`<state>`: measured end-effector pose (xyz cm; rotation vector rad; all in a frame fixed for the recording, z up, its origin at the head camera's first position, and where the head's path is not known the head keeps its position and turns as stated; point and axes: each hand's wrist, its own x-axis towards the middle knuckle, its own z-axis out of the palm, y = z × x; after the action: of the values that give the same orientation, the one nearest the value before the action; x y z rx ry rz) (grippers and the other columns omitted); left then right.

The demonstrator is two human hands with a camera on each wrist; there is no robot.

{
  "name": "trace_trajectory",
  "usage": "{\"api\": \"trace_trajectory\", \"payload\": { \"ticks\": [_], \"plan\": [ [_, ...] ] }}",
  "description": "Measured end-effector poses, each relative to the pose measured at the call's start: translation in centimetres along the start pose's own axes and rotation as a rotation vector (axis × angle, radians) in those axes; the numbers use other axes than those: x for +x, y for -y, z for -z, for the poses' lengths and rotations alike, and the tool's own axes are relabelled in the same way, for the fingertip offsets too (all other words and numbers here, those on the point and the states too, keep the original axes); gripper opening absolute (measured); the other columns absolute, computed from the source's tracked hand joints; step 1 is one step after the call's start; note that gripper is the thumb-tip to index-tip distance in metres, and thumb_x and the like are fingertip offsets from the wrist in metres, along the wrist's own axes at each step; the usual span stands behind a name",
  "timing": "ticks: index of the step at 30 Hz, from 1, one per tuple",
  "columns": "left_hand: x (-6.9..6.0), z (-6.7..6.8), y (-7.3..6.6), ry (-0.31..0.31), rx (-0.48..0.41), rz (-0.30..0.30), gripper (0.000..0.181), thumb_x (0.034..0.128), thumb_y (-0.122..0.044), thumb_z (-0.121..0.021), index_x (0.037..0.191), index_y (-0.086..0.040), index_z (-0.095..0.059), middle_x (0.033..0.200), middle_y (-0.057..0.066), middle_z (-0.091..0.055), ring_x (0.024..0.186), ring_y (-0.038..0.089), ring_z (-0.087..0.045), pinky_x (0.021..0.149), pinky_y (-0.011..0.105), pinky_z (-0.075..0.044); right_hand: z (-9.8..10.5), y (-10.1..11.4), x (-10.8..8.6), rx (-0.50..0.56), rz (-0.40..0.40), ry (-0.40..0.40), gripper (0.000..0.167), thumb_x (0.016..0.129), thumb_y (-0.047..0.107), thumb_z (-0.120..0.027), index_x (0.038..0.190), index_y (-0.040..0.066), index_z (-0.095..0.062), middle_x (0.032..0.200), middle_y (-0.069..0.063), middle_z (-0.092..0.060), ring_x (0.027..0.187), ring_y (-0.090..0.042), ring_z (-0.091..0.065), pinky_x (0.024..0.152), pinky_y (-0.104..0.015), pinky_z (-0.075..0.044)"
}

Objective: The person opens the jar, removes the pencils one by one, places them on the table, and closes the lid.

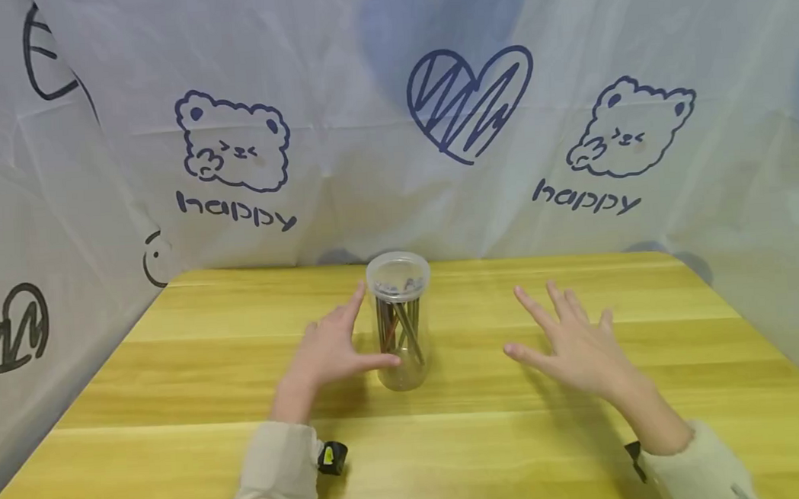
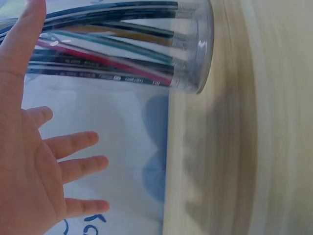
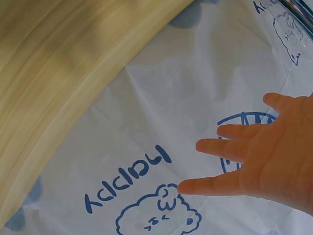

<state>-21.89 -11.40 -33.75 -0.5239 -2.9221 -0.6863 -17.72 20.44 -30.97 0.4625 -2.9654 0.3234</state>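
Note:
A clear plastic jar point(image 1: 414, 374) with a translucent lid point(image 1: 398, 276) stands upright on the table. Inside lean several slim pencils or pens point(image 2: 107, 63), mostly dark, with red, green and gold ones among them. My left hand point(image 1: 326, 349) is at the jar's left side, fingers spread. Its thumb point(image 2: 19, 54) lies across the front of the jar; I cannot tell whether it touches. To the right of the jar, apart from it, my right hand point(image 1: 580, 349) hovers over the table with fingers spread and nothing in it.
The yellow wood-grain table point(image 1: 175, 393) reaches back to a pale cloth point(image 1: 352, 153) printed with bears, hearts and the word happy. Cloth also hangs along the left and right sides. A black strap point(image 1: 333, 458) shows at my left wrist.

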Motion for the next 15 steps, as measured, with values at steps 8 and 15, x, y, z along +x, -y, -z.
{"api": "trace_trajectory", "payload": {
  "ticks": [8,15],
  "plan": [
    [1.1,-1.4,-0.2,-0.052,-0.341,-0.027,0.122,0.0515,-0.054,-0.079,0.144,-0.026,-0.005,0.143,0.009,-0.026,0.126,0.031,-0.029,0.097,0.052,-0.025,0.2,0.0,-0.2,0.018,0.004,-0.014,0.077,0.084,0.06,-0.042,0.144,0.025,-0.01,0.143,-0.027,-0.008,0.125,-0.049,-0.014,0.083,-0.074,-0.001],
    [1.5,-2.5,-0.4,-0.023,-0.506,-0.025,0.121,0.0519,-0.032,-0.086,0.144,-0.022,-0.008,0.127,0.015,-0.048,0.116,0.028,-0.044,0.096,0.05,-0.028,0.1,0.0,-0.2,0.028,0.006,-0.015,0.076,0.084,0.06,-0.042,0.144,0.024,-0.012,0.143,-0.026,-0.01,0.126,-0.048,-0.014,0.083,-0.075,-0.004]
  ]
}}
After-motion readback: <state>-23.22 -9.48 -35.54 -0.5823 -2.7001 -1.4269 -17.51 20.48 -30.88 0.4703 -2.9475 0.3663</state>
